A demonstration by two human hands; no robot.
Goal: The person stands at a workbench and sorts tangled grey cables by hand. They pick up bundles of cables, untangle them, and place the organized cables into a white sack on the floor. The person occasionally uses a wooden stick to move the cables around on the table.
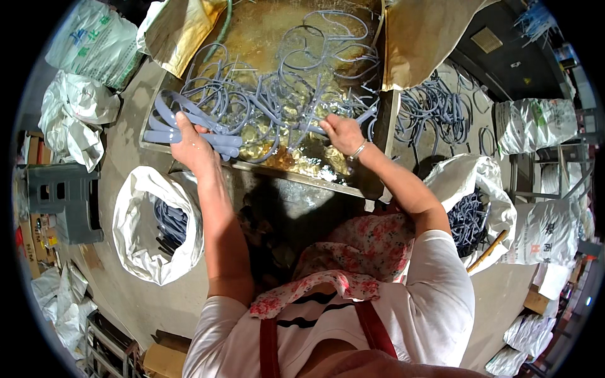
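A shallow metal-edged tray (pixel 296 178) of water holds a tangle of curved grey-blue plastic strips (pixel 258 101), some thin and some wide. At its near left corner, my left hand (pixel 192 143) is closed round a bundle of wide, bent grey-blue plastic bands (pixel 165 136); they look like hoops with rounded ends. My right hand (pixel 345 135) is over the near right part of the tray, its fingers pinched together at a thin grey-blue strip (pixel 310 121). Part of that strip blends into the tangle. Water glistens below the right hand.
White sacks of dark pieces stand open at left (pixel 157 268) and right (pixel 504 217). More loose strips (pixel 435 110) lie right of the tray. Tan sheets (pixel 422 47) hang over the tray's far corners. A grey plastic stool (pixel 66 201) is at far left.
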